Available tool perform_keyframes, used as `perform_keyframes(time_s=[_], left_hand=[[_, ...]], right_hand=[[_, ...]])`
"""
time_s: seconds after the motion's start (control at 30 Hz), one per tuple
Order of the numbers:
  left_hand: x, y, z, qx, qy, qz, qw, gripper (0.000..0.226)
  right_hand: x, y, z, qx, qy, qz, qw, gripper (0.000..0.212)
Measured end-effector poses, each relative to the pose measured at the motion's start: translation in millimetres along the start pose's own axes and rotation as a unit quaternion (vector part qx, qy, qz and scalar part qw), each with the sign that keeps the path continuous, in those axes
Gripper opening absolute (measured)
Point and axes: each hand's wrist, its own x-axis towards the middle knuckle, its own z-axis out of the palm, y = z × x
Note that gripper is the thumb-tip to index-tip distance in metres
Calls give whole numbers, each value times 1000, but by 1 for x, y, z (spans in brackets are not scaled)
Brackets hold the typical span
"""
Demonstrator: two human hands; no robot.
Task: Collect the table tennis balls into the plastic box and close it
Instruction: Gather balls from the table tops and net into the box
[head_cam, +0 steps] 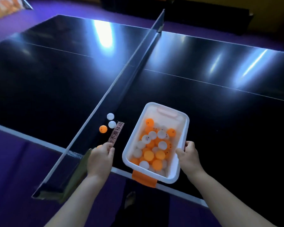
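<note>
Head view: right hand grips the right rim of the white rectangular plastic box, half full of orange and white table tennis balls. Left hand, at the box's 9 o'clock, curls round one small orange ball; three loose balls lie at 10 o'clock.

Two white balls and one orange ball lay loose, a second orange ball in the left hand; one box held many.

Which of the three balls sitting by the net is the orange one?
The orange ball is the one of the three closest to the left hand; the two white balls lie beyond it.
</note>
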Motion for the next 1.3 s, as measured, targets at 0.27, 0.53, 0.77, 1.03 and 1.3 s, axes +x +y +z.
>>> perform_keyframes(time_s=[0.27,0.53,0.77,1.03,1.3], left_hand=[[44,-52,21,112,-56,-75,989,47],[75,-41,32,54,-92,-67,992,33],[90,53,18,-206,-93,140,964,60],[133,-10,45,42,-63,-44,996,44],[124,-46,63,174,-109,-50,977,48]], right_hand=[[45,-14,27,-34,-7,-13,999,21],[81,-19,36,-58,-1,1,998,20],[96,-22,40,-78,16,2,997,18],[99,-21,42,-105,21,2,994,13],[98,-22,46,-103,29,5,994,15]])
